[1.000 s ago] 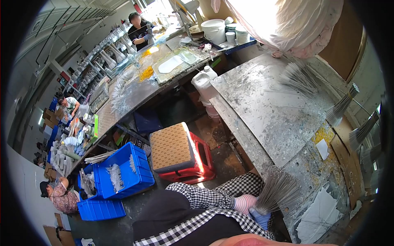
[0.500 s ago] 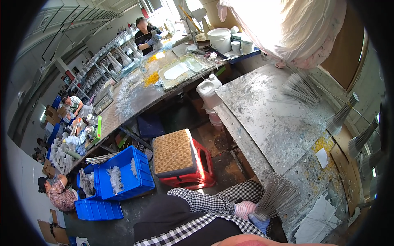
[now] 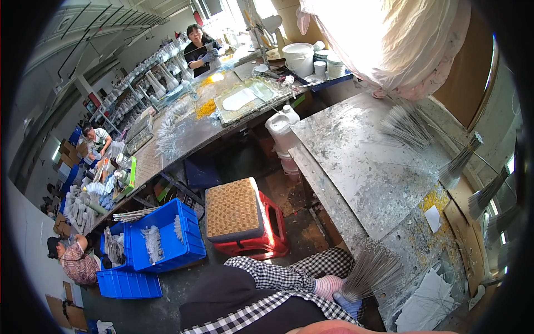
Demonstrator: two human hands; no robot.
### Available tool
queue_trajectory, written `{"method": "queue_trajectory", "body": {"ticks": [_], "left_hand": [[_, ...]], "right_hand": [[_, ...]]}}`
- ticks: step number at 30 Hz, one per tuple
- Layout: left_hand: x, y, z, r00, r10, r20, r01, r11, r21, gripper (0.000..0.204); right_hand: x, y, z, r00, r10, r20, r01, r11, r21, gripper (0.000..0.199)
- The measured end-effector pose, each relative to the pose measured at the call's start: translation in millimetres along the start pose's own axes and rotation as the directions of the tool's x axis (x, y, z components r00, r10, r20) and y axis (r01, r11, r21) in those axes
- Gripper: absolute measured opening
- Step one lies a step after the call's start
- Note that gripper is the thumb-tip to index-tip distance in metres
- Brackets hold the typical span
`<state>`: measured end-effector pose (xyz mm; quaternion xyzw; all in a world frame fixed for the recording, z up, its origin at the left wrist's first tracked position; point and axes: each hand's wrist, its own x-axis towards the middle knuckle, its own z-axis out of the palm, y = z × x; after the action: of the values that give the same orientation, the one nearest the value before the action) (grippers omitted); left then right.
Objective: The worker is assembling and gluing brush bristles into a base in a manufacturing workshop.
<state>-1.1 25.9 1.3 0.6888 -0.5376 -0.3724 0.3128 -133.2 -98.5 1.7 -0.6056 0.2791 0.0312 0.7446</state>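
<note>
Low passage is afforded across the middle of the metal-topped bench [image 3: 356, 167], between the loose wires [image 3: 409, 127] at its far end and the fanned wire bundle [image 3: 374, 270] at the blue-gloved hand [image 3: 349, 305]. The right-hand edge is obstructed by tilted bundles [image 3: 457, 164] and a cardboard strip [image 3: 466, 228]; overhead room is limited by draped cloth [image 3: 400, 50]. A floor gap [image 3: 297, 222] is bounded by bench and stool [image 3: 233, 209].

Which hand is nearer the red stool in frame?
Left, as seen in this view. The pink-striped left hand is to the lower right of the red stool; the blue-gloved right hand is farther right and lower, at the base of the wire bundle.
</note>
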Motion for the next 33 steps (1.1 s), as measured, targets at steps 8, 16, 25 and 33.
{"method": "queue_trajectory", "body": {"ticks": [8,16,25,33], "left_hand": [[4.9,-21.4,15.1,0.996,0.090,-0.019,-0.088,0.994,0.066,0.060],[2.8,-10.7,9.4,0.993,0.097,-0.061,-0.096,0.995,0.020,0.063],[4.4,-8.9,7.6,0.993,0.112,-0.047,-0.110,0.993,0.045,0.058],[4.2,-12.5,18.0,0.999,0.004,0.051,-0.007,0.997,0.073,0.059]], "right_hand": [[-11.1,-5.9,-0.1,1.000,-0.013,-0.001,0.013,1.000,0.004,0.068],[-21.3,-40.5,17.3,0.996,0.087,0.001,-0.086,0.980,0.178,0.068],[-11.5,-14.4,1.1,0.999,0.026,0.029,-0.027,0.999,0.047,0.069],[-18.3,-21.6,9.6,0.999,0.042,0.009,-0.043,0.999,0.031,0.070]]}}
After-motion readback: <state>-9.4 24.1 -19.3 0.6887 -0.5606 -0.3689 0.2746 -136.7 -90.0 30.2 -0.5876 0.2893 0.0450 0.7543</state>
